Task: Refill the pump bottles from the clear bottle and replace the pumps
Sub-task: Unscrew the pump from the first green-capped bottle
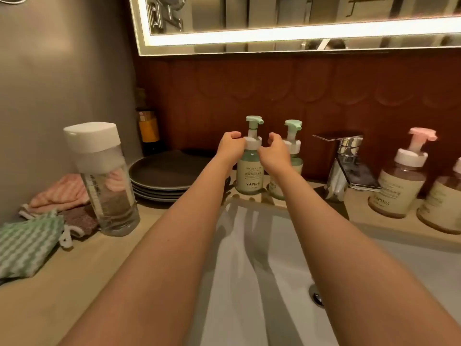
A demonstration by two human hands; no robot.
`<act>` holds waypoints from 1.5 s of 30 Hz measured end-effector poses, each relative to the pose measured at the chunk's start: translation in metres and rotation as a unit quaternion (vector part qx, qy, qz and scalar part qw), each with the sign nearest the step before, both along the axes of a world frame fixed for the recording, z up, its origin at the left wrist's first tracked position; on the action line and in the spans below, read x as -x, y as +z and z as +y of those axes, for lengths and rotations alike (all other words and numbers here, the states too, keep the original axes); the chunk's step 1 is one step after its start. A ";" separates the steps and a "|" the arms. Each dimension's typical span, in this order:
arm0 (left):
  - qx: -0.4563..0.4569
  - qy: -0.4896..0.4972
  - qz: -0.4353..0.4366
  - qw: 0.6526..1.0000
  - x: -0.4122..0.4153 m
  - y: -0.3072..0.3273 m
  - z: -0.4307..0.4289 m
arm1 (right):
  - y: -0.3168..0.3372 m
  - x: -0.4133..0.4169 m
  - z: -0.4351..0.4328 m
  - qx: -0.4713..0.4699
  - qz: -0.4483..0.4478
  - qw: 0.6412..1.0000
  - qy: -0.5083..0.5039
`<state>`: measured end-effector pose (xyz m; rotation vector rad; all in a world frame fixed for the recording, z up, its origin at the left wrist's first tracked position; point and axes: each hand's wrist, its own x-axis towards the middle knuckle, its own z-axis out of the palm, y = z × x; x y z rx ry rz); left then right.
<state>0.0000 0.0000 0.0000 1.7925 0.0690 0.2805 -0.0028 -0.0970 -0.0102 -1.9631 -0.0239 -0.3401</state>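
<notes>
Two green pump bottles stand upright at the back edge of the sink. My left hand [230, 146] grips the white collar of the nearer green pump bottle [249, 176] from its left side. My right hand [274, 153] curls against the same bottle's shoulder from the right and partly hides the second green pump bottle [293, 143] behind it. Both green pumps sit on their bottles. The clear bottle [107, 186] with a white cap stands on the counter at the left, apart from both hands. Two brown bottles with pink pumps [399, 178] stand at the far right.
A chrome faucet [346, 166] rises between the green and pink bottles. The grey sink basin [274, 245] lies below my arms, its drain [315, 294] at the right. Dark plates [162, 176] are stacked behind the clear bottle. Folded cloths [27, 236] lie at the left.
</notes>
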 end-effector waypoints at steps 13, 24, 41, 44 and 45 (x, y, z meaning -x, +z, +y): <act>-0.166 -0.041 0.036 0.985 -0.007 -0.043 0.014 | 0.006 -0.032 0.013 0.021 0.016 1.000 0.011; -0.140 -0.043 0.021 0.989 -0.017 -0.046 0.023 | 0.003 -0.048 0.021 0.095 -0.008 0.995 -0.029; -0.111 0.116 0.013 0.987 0.103 -0.035 0.050 | 0.023 0.081 0.056 0.018 -0.044 0.996 0.071; -0.125 0.159 0.003 0.979 0.147 -0.037 0.074 | 0.019 0.111 0.080 0.023 -0.056 0.991 0.121; -0.122 0.172 -0.002 0.977 0.161 -0.037 0.082 | 0.018 0.121 0.090 0.028 -0.062 0.989 0.134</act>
